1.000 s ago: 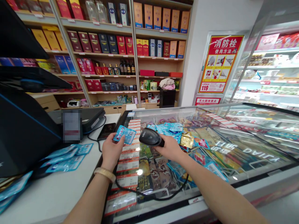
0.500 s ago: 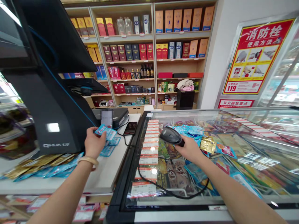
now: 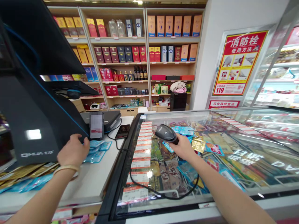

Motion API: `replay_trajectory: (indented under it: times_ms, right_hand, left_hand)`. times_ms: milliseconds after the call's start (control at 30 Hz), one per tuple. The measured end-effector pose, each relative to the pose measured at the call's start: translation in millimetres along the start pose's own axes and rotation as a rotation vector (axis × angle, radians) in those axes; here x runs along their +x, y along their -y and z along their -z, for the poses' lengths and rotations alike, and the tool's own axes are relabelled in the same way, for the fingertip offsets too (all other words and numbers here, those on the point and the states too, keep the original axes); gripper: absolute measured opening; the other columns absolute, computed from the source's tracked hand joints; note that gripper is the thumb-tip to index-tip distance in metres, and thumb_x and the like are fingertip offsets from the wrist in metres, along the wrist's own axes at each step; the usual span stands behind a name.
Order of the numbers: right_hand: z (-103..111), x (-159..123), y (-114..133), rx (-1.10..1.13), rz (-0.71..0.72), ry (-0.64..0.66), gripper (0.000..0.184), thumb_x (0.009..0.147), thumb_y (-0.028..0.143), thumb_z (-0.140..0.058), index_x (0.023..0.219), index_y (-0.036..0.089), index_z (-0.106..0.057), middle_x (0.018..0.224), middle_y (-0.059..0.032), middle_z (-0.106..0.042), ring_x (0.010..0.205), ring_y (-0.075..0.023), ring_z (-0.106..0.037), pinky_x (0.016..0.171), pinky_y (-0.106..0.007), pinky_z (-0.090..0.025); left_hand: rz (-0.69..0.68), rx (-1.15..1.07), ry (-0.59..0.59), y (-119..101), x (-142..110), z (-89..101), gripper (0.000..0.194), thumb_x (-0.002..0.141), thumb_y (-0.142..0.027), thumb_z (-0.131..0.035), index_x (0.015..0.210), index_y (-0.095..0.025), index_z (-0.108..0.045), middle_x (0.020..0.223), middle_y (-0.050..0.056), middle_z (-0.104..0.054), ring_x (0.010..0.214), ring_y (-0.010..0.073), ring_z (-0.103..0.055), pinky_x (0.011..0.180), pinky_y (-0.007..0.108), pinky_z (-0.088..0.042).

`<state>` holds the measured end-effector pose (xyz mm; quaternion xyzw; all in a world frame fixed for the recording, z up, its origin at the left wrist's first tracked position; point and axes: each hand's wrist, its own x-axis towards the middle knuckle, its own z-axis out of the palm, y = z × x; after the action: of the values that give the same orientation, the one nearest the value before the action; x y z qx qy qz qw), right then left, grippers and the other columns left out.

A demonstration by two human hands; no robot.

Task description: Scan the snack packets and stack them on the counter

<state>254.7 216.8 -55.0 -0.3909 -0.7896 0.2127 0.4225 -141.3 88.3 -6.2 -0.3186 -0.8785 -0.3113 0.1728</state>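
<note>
My right hand (image 3: 184,147) is wrapped round the handle of a black barcode scanner (image 3: 165,133), held over the glass top of a freezer. The scanner's head points left, and its black cable (image 3: 163,196) loops across the glass. My left hand (image 3: 73,151), with a bracelet at the wrist, is beside the base of the till (image 3: 42,124). Its thumb and fingers are apart, and I see nothing between them. Just right of it, blue packets (image 3: 97,152) lie on the white counter. Gold packets (image 3: 30,174) and more blue packets (image 3: 30,184) lie left of my wrist.
A small upright screen (image 3: 96,126) and a dark phone (image 3: 122,131) are at the counter's back. Blue packets (image 3: 183,130) and a gold packet (image 3: 198,144) rest on the freezer glass (image 3: 163,116). Shelves of boxes (image 3: 174,26) stand behind.
My left hand has moved left and no longer shows the blue packet it held. The view has shifted right. My right hand still holds the scanner over the freezer.
</note>
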Motion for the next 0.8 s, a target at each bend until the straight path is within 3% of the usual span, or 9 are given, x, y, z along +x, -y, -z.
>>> replay_trajectory:
  times_ms: [100, 167, 300, 400, 500, 567, 667, 800]
  right_hand:
    - [4, 5, -2, 0.068, -0.014, -0.096, 0.025, 0.074, 0.029, -0.060, 0.093, 0.018, -0.071, 0.088, -0.0058, -0.074, 0.081, -0.0238, -0.066, 0.075, -0.032, -0.049]
    - [7, 9, -3, 0.121, -0.035, -0.157, 0.026, 0.073, 0.033, -0.059, 0.091, 0.017, -0.071, 0.085, -0.0049, -0.074, 0.078, -0.0227, -0.065, 0.074, -0.032, -0.050]
    - [12, 16, -4, 0.196, -0.120, -0.238, 0.028, 0.071, 0.039, -0.058, 0.083, 0.016, -0.069, 0.074, -0.0029, -0.071, 0.070, -0.0207, -0.062, 0.066, -0.030, -0.049]
    - [13, 19, -6, 0.199, -0.153, -0.264, 0.026, 0.070, 0.039, -0.058, 0.079, 0.017, -0.068, 0.073, -0.0022, -0.070, 0.070, -0.0201, -0.060, 0.066, -0.029, -0.049]
    - [13, 20, -6, 0.214, -0.153, -0.248, 0.024, 0.069, 0.037, -0.058, 0.080, 0.017, -0.067, 0.073, -0.0020, -0.070, 0.070, -0.0195, -0.060, 0.066, -0.029, -0.049]
    - [12, 20, -7, 0.224, -0.151, -0.246, 0.023, 0.069, 0.037, -0.057, 0.079, 0.018, -0.066, 0.072, -0.0018, -0.069, 0.069, -0.0193, -0.060, 0.066, -0.029, -0.049]
    - [11, 20, -7, 0.221, -0.141, -0.243, 0.022, 0.070, 0.035, -0.056, 0.080, 0.018, -0.066, 0.074, -0.0018, -0.070, 0.071, -0.0195, -0.060, 0.068, -0.029, -0.049]
    - [9, 20, -7, 0.206, -0.117, -0.221, 0.020, 0.072, 0.031, -0.057, 0.085, 0.018, -0.068, 0.080, -0.0021, -0.072, 0.074, -0.0195, -0.062, 0.071, -0.029, -0.050]
  left_hand:
    - [-0.201, -0.161, -0.072, -27, -10, -7.5, 0.021, 0.081, -0.038, -0.049, 0.097, -0.024, -0.051, 0.077, 0.004, -0.057, 0.082, 0.0281, -0.062, 0.076, 0.041, -0.050]
    - [-0.313, -0.280, -0.044, -54, -21, -17.1, 0.024, 0.080, -0.040, -0.049, 0.097, -0.023, -0.055, 0.077, 0.003, -0.059, 0.076, 0.0241, -0.061, 0.072, 0.036, -0.048]
    - [-0.425, -0.435, 0.235, -118, -57, -45.7, 0.029, 0.079, -0.042, -0.047, 0.090, -0.021, -0.064, 0.076, 0.004, -0.065, 0.071, 0.0211, -0.060, 0.068, 0.031, -0.045]
    - [-0.417, -0.414, 0.485, -161, -90, -72.3, 0.029, 0.080, -0.041, -0.047, 0.082, -0.021, -0.068, 0.087, 0.008, -0.071, 0.085, 0.0235, -0.064, 0.074, 0.031, -0.044]
    - [-0.375, -0.365, 0.633, -194, -116, -99.2, 0.032, 0.082, -0.044, -0.049, 0.067, -0.022, -0.067, 0.076, 0.009, -0.071, 0.081, 0.0254, -0.066, 0.070, 0.032, -0.043]
    - [-0.340, -0.341, 0.677, -211, -125, -114.9, 0.036, 0.081, -0.045, -0.051, 0.057, -0.022, -0.063, 0.066, 0.009, -0.069, 0.076, 0.0268, -0.067, 0.068, 0.033, -0.043]
    - [-0.257, -0.305, 0.684, -227, -128, -132.3, 0.037, 0.077, -0.046, -0.056, 0.049, -0.022, -0.059, 0.068, 0.014, -0.069, 0.084, 0.0335, -0.068, 0.073, 0.039, -0.045]
    - [-0.148, -0.329, 0.657, -234, -125, -142.8, 0.030, 0.067, -0.045, -0.065, 0.049, -0.022, -0.058, 0.071, 0.017, -0.069, 0.094, 0.0398, -0.067, 0.078, 0.046, -0.046]
